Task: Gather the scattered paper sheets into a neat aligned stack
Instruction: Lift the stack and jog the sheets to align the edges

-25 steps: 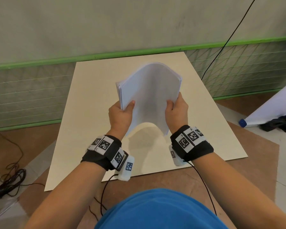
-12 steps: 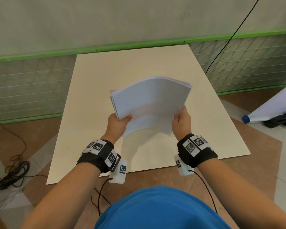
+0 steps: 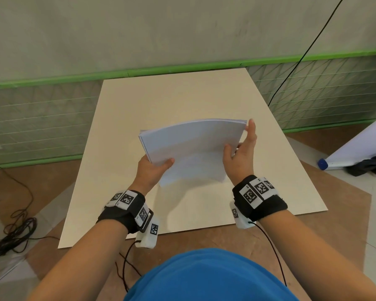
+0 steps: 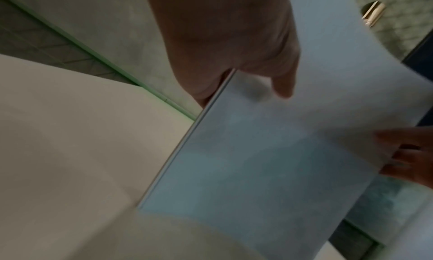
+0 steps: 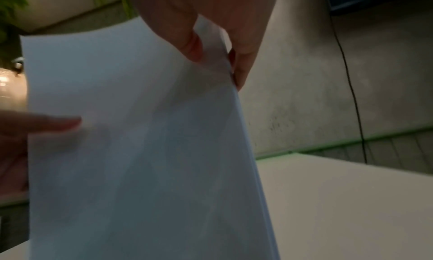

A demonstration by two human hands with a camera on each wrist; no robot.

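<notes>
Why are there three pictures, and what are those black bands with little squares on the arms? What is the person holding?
No robot here, just a person with two bare hands. The big picture comes from a camera on their head, looking down. The other two come from small cameras strapped to each wrist, so they look along the hand, very close and a bit blurry.

The black wrist bands hold those cameras, and they carry black-and-white square patterns.

Both hands hold one bundle of white paper sheets, lifted above a big cream board that lies on the floor. The left hand grips the bundle's near left corner, thumb on top. The right hand holds the right edge, one finger stretched up along it. The sheets bend in a curve. Some dark cables lie on the floor to the left.
</notes>
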